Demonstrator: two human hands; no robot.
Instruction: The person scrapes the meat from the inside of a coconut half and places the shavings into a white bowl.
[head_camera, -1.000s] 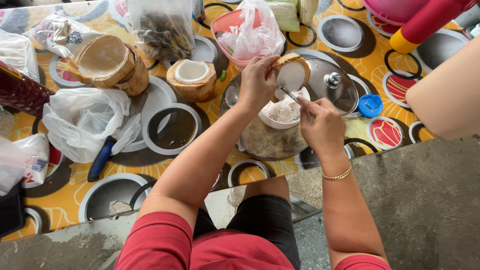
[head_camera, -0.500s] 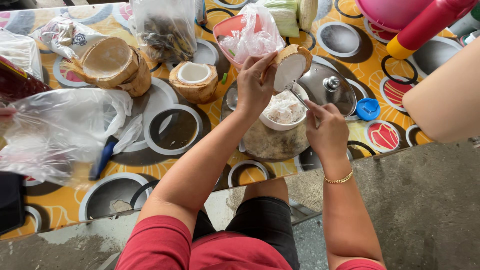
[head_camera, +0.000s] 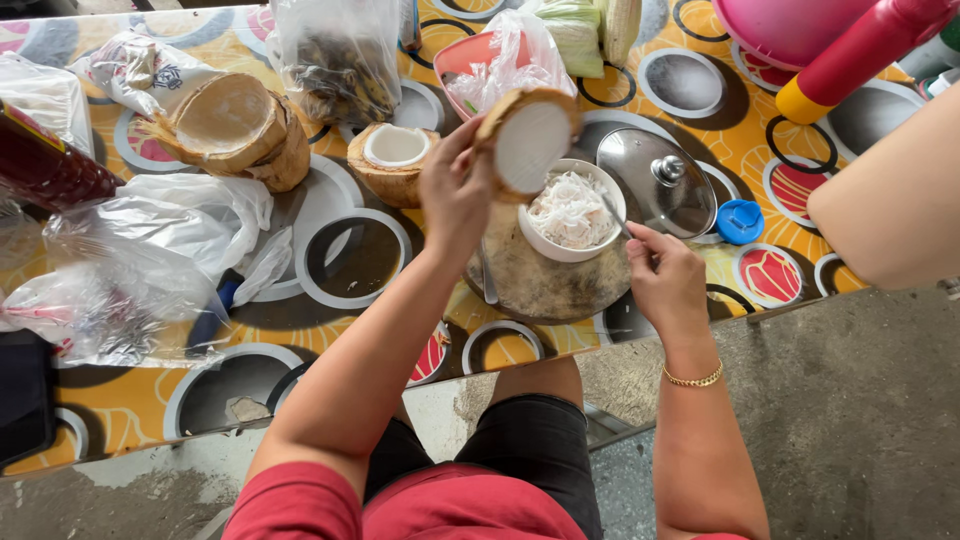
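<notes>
My left hand (head_camera: 455, 190) holds a half coconut shell (head_camera: 527, 138) tilted on its side above a white bowl (head_camera: 572, 212) of shredded white coconut flesh. The shell's white inside faces the bowl. My right hand (head_camera: 668, 278) grips the handle of a metal scraping tool (head_camera: 614, 217) whose tip rests at the bowl's right rim. The bowl stands on a round wooden board (head_camera: 545, 283) on the table (head_camera: 760, 150) with its yellow circle-patterned cloth.
Another coconut half (head_camera: 393, 160) lies left of the bowl, and bigger husked shells (head_camera: 232, 128) sit further left. A glass pot lid (head_camera: 660, 178), a blue cap (head_camera: 740, 220), plastic bags (head_camera: 150, 260) and a pink basin (head_camera: 790, 30) surround them. Another person's arm (head_camera: 890, 200) reaches in at right.
My left hand has tipped the coconut half further over the bowl. My right hand pulled the scraper out of the shell and down to the bowl's right edge.
</notes>
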